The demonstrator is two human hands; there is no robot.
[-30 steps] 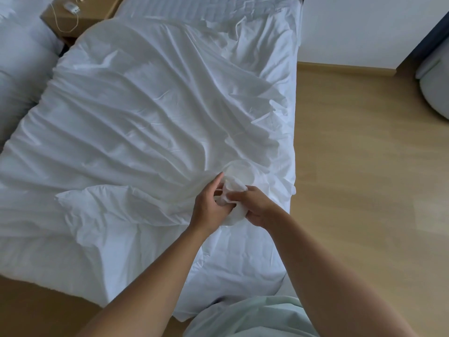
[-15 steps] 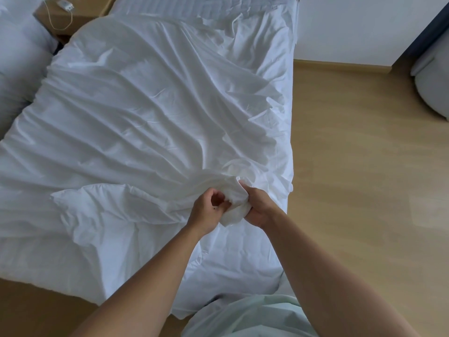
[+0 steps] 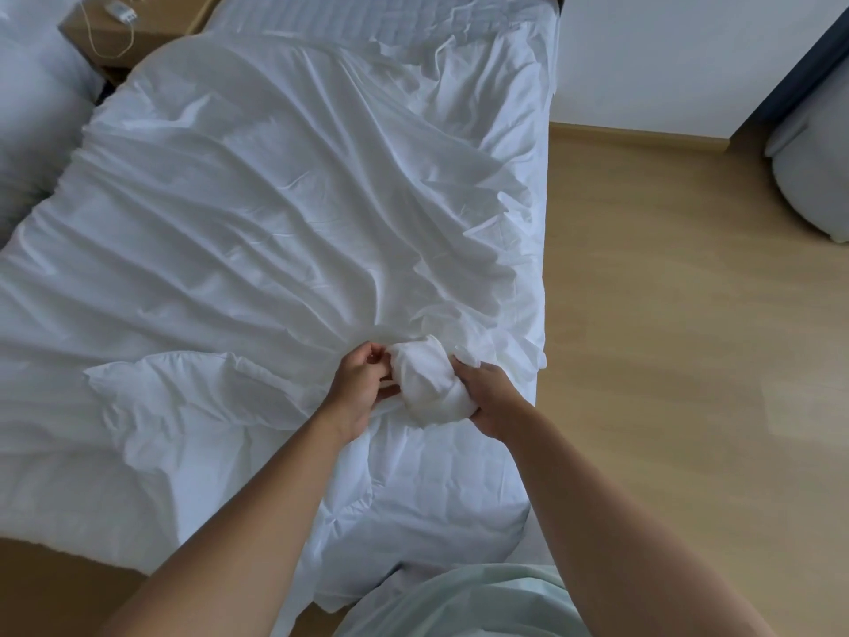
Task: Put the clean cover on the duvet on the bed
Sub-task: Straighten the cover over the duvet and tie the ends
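the white cover [image 3: 298,200] lies spread and creased over most of the bed [image 3: 367,13], its folds running down toward the near right corner. there the person holds a bunched corner [image 3: 432,383] of white cloth between both hands, just above the bedding. the right hand [image 3: 491,397] is wrapped round the right side of that bunch, fingers curled under it. the left hand [image 3: 363,388] sits tight against the other side, fingers curled in and thumb pressed to the cloth, pinching it. whether the bunch is the cover alone or has the duvet's corner inside, i cannot tell. the duvet [image 3: 413,489], faintly quilted, shows bare below the hands and hangs over the foot of the bed. a loose flap of cover [image 3: 193,393] lies folded back to the left of the hands. a pillow [image 3: 32,108] sits at far left, beside a wooden nightstand [image 3: 156,36] with a cable [image 3: 92,36] on it. the wood floor [image 3: 666,360] runs along the right, with a grey seat [image 3: 813,177] by the wall.
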